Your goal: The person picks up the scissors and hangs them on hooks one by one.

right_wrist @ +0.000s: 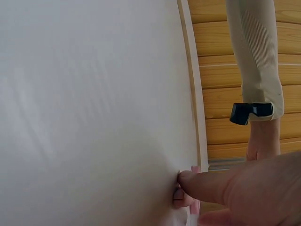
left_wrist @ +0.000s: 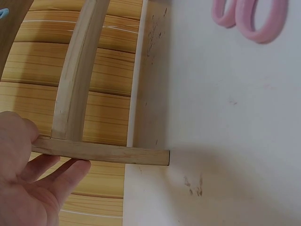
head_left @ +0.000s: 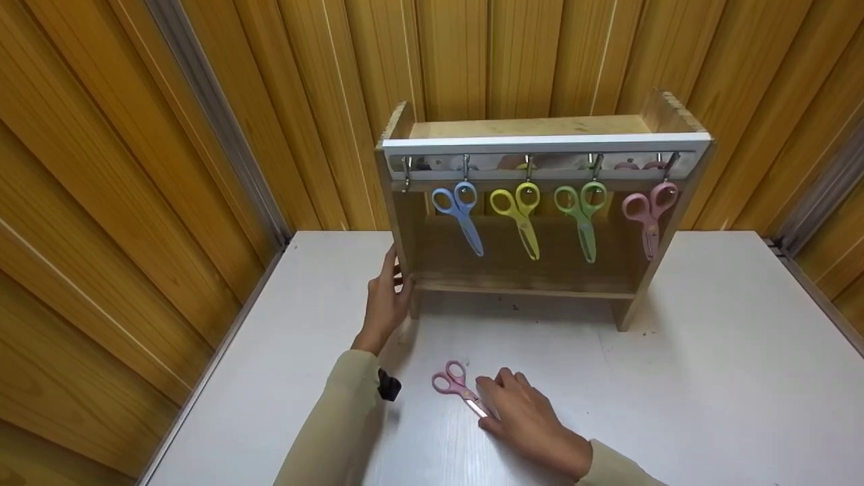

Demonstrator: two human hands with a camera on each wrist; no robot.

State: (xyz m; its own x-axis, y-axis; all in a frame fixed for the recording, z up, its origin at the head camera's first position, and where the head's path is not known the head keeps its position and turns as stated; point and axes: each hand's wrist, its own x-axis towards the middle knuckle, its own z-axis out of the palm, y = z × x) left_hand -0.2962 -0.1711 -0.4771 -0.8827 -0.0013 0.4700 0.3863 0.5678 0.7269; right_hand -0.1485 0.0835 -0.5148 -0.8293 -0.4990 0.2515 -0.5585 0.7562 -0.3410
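A pair of pink scissors (head_left: 453,383) lies low over the white table, handle loops pointing away to the left; the loops also show in the left wrist view. My right hand (head_left: 530,422) pinches the scissors at the blade end, thumb on one side and fingers on the other, the blade tip partly hidden. Behind stands a wooden rack (head_left: 523,291). My left hand (head_left: 386,307) grips the left side panel (left_wrist: 108,151) of the rack, fingers on its outer face.
A metal strip (head_left: 560,143) along the rack's front bears several hooks. Blue scissors (head_left: 464,216), yellow scissors (head_left: 521,217), green scissors (head_left: 584,219) and another pink pair (head_left: 649,217) hang there. The leftmost hook (head_left: 406,177) is bare. Wood-patterned walls (head_left: 452,61) enclose the table (head_left: 715,378).
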